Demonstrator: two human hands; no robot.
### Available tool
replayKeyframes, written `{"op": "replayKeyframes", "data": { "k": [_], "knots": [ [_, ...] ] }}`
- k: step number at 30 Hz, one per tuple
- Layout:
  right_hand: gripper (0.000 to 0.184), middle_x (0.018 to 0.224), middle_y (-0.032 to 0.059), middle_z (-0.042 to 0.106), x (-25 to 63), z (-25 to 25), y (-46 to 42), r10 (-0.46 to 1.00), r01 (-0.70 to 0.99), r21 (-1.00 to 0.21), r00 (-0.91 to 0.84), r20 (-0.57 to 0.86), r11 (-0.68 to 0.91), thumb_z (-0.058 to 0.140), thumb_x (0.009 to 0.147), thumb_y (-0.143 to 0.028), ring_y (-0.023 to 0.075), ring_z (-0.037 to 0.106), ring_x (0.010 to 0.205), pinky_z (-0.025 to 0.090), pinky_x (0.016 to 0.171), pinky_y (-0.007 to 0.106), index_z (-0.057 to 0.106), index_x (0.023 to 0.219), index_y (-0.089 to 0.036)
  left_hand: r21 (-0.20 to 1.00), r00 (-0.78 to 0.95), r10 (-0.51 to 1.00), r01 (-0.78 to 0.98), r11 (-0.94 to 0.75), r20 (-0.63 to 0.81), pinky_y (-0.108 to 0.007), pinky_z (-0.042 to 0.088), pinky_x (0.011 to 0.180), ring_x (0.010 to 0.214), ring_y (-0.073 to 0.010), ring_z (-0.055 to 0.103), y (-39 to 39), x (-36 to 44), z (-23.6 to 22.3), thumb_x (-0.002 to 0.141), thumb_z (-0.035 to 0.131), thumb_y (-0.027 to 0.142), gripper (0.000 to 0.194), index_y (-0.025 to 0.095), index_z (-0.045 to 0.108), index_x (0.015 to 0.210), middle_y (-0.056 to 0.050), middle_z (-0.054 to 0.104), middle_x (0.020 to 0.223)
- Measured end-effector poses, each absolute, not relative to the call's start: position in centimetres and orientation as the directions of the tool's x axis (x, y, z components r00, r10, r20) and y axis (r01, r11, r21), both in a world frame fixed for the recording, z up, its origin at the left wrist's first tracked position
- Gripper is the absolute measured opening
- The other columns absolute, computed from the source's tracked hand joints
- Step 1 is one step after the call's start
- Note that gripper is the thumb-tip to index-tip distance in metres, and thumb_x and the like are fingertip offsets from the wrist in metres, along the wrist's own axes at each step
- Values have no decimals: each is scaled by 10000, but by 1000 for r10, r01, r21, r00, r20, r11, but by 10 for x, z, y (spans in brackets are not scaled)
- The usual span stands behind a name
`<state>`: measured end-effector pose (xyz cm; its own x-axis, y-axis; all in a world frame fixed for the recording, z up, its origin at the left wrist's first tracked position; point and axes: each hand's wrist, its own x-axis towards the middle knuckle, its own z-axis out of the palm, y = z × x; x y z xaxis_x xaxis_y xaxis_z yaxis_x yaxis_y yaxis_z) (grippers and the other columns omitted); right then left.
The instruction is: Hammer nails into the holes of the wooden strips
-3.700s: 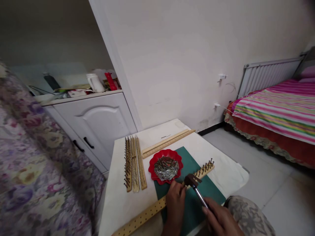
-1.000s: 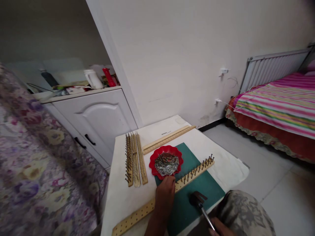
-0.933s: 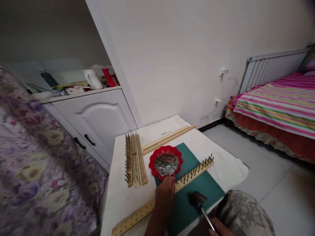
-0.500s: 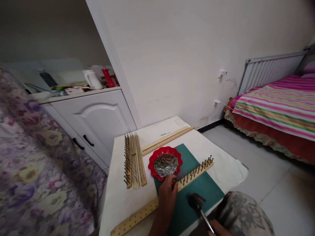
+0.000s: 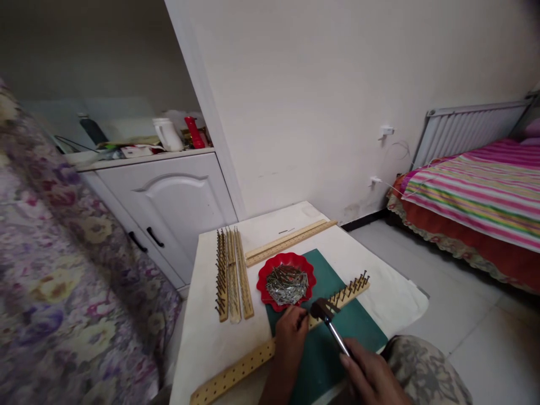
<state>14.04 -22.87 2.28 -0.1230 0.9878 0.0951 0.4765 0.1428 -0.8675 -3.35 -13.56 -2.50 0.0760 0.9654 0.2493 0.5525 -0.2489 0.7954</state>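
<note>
My right hand (image 5: 371, 371) is wrapped round the handle of a claw hammer (image 5: 337, 337). The hammer's dark head is over the wooden strip (image 5: 354, 292), close to my left fingers. My left hand (image 5: 292, 329) pinches a small dark nail at the strip, its shaft mostly hidden by the fingers. Several nails (image 5: 348, 288) stand in a row along the strip's right part. Under it lies a green mat (image 5: 324, 360). Just beyond my left hand, a red scalloped bowl (image 5: 262, 281) holds many loose nails (image 5: 289, 284).
A perforated wooden strip (image 5: 236, 371) extends to the near left of the white table (image 5: 211, 349). Nail-studded strips (image 5: 222, 275) lie at the left, and more wooden strips (image 5: 291, 242) at the back. My knee (image 5: 426, 365) is at the right edge.
The hammer has risen and moved forward from above the mat to the strip beside my left fingers. My right hand has come further into view. My left hand stays at the strip.
</note>
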Motion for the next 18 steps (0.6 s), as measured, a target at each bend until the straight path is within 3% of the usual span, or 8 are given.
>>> {"op": "replayKeyframes", "data": {
  "k": [11, 18],
  "knots": [
    [311, 665, 24, 648, 129, 14, -207, 973, 514, -837, -214, 86, 187, 353, 935, -390, 194, 610, 630, 475, 596, 270, 594, 858, -210, 813, 62, 966, 529, -243, 249, -224, 375, 609, 658, -128, 522, -135, -35, -30, 781, 500, 175, 138, 170, 601, 688, 3, 561, 700],
    [342, 677, 34, 680, 129, 23, -211, 973, 474, -865, -222, 63, 165, 344, 927, -421, 195, 632, 632, 485, 616, 259, 600, 911, -196, 798, 64, 967, 554, -239, 245, -226, 373, 604, 652, -130, 524, -137, -35, -27, 778, 498, 161, 142, 165, 589, 670, 4, 541, 686]
  ]
}}
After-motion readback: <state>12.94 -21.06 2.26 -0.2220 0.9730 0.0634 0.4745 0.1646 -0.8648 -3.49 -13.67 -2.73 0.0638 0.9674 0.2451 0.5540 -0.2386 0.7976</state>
